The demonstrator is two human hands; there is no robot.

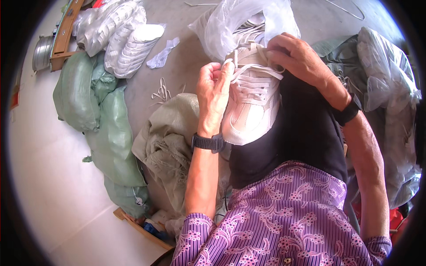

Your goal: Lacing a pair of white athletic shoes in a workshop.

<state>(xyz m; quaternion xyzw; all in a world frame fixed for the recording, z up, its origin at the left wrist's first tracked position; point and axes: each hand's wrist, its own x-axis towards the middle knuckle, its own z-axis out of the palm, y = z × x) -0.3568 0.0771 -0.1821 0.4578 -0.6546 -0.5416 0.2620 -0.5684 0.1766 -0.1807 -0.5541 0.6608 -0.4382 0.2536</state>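
A pale beige sneaker (248, 106) rests on my lap with its toe toward me. Its flat shoelace (255, 73) crosses the tongue and hangs loosely over the upper eyelets. At the shoe's left side, my left hand (215, 86) has its thumb and fingers pinched by the collar, on the lace. My right hand (297, 57) is bent over the upper right side of the opening, fingertips closed at the lace there. The exact grip of the right fingertips is partly hidden by the hand itself.
Beyond the sneaker stands a clear plastic bag (213, 33) of pale shoes or soles. Wrapped white soles (133, 48) and green woven sacks (111, 128) lie at left. A beige sack (168, 133) sits beside my left forearm. More plastic-wrapped bundles (384, 71) are at right. Loose laces (162, 91) lie on the floor.
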